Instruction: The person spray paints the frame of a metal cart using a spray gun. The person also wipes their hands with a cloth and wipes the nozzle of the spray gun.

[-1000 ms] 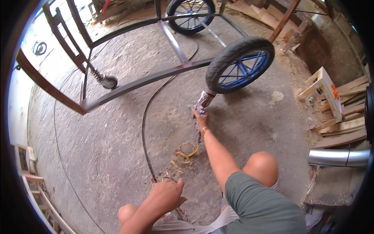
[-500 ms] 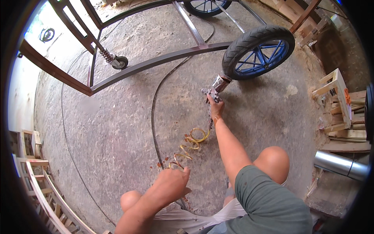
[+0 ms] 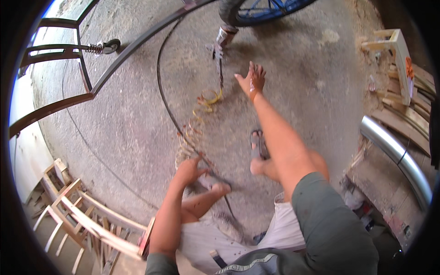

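Crouching: you squat on a concrete floor, knees bent, both arms reaching forward from the near edge.
Left hand: your left hand presses down, fingers curled, on the near end of a coiled spring that lies on the floor just ahead of your left foot; whether the fingers close fully round the coil cannot be told.
Right hand: your right hand hangs released above the floor, fingers spread and palm down, holding nothing.
Spring: the rusty coils run from your left hand toward the far side, loosening into yellow loops near the middle of the floor.
Tool: a thin dark rod with a metal head lies on the floor beyond the loops, left of your right hand and apart from it, its far end just below the wheel.
Wheel: a black tyre on a blue rim stands at the far edge, partly cut off by the frame.
Frame: a dark metal bar frame sweeps across the far left, with a small caster on a spring hanging from it.
Cable: a thin dark line curves over the floor from the frame toward the spring.
Right side: a shiny metal pipe and stacked wooden pieces lie well apart from your hands.
Near left: pale wooden chair frames are piled beside your left arm.
Feet: your right foot in a sandal rests flat between your two arms.
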Demonstrator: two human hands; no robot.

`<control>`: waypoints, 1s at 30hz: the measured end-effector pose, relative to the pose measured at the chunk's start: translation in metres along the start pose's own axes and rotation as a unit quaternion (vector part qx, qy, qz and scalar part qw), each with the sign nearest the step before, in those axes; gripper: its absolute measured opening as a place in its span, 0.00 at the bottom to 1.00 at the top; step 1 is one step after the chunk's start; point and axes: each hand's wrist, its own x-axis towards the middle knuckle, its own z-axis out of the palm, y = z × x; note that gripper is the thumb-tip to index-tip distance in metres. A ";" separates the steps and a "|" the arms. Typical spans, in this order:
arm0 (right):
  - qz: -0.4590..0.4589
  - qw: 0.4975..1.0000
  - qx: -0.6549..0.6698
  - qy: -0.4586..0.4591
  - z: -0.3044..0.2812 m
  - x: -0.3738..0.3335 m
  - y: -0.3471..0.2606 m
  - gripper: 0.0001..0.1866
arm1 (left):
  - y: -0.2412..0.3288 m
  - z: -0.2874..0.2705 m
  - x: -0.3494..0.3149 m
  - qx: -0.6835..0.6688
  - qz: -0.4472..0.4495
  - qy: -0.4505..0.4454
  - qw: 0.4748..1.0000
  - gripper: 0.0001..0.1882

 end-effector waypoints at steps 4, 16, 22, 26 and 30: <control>0.083 0.852 0.302 -0.419 -0.093 0.007 0.101 0.50 | 0.054 0.049 -0.031 0.012 -0.077 -0.035 0.996 0.39; 0.301 0.887 -0.075 -0.342 -0.470 -0.253 0.516 0.36 | 0.251 0.060 -0.120 -0.211 -0.092 -0.028 0.973 0.40; 0.277 0.906 -0.016 -0.319 -0.614 -0.270 0.559 0.36 | 0.310 0.072 -0.124 -0.354 -0.177 0.029 0.918 0.36; 0.244 0.965 -0.038 -0.089 -0.678 -0.169 0.587 0.33 | 0.365 0.094 -0.139 -0.434 -0.213 0.078 0.872 0.37; 0.238 0.970 -0.009 0.042 -0.728 0.016 0.664 0.29 | 0.417 0.121 -0.150 -0.395 -0.276 0.101 0.870 0.38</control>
